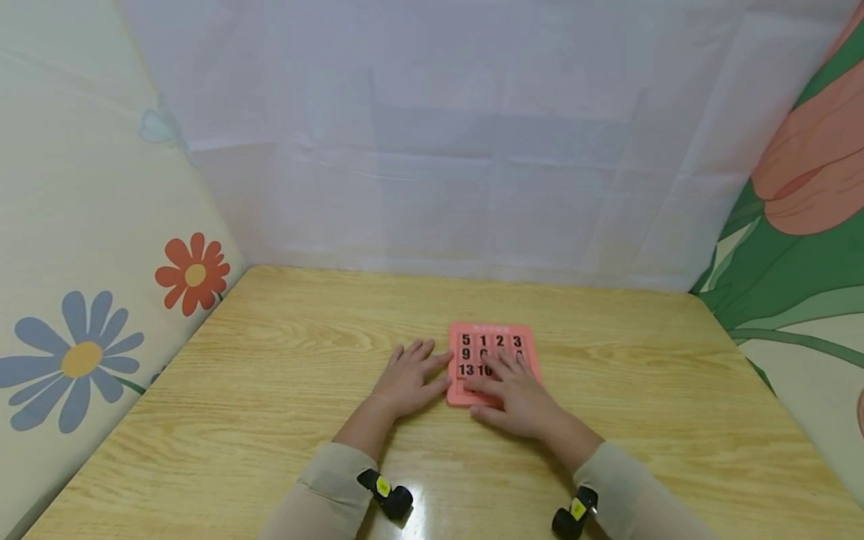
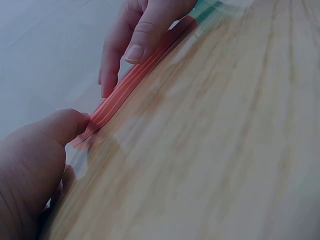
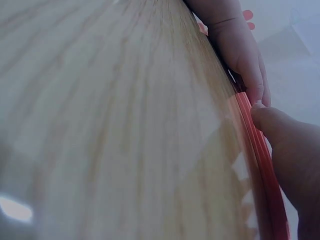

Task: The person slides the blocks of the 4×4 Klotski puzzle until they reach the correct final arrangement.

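A pink number slide puzzle (image 1: pixel 492 328) lies flat on the wooden table, with black numerals on pale tiles. At its left edge my left hand (image 1: pixel 408 381) rests with fingers spread; its thumb and index finger touch the frame's side. My right hand (image 1: pixel 516 397) lies over the lower right part, fingertips on the tiles, hiding several of them. In the left wrist view the puzzle's side (image 2: pixel 132 82) appears as a thin pink strip below the right fingers. From the right wrist, the puzzle's near edge (image 3: pixel 262 160) runs under the right thumb.
The wooden table (image 1: pixel 270 360) reaches back to a white cloth (image 1: pixel 472 210). Flower-printed panels stand at the left (image 1: pixel 101 225) and right (image 1: pixel 796 285). A small black wrist camera sits on each sleeve, left (image 1: pixel 388 495) and right (image 1: pixel 574 514).
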The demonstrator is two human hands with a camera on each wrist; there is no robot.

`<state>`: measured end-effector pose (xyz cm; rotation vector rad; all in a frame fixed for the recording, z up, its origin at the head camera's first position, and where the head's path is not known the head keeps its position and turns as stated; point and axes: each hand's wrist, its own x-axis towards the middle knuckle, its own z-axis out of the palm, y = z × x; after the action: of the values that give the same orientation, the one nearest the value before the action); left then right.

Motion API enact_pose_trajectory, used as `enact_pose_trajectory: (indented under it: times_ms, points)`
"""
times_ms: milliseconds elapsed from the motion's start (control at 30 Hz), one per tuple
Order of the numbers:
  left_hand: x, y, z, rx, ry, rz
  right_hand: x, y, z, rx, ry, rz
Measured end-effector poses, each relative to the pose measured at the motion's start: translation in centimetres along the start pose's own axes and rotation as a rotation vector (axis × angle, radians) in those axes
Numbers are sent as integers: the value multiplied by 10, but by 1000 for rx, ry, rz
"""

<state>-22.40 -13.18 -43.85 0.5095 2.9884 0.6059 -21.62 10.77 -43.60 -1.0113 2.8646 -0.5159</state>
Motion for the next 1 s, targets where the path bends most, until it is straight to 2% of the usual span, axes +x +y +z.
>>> enact_pose_trajectory:
  times_ms: [700,867,1000]
  points:
    - [1,-1,2,-2,-3,-3,-8,7,-7,43,-15,34]
    - [0,-1,1,-11,2,-1,-4,7,-7,71,34,54]
    - [0,-2,1,-5,-1,2,5,9,-6,65,69,104]
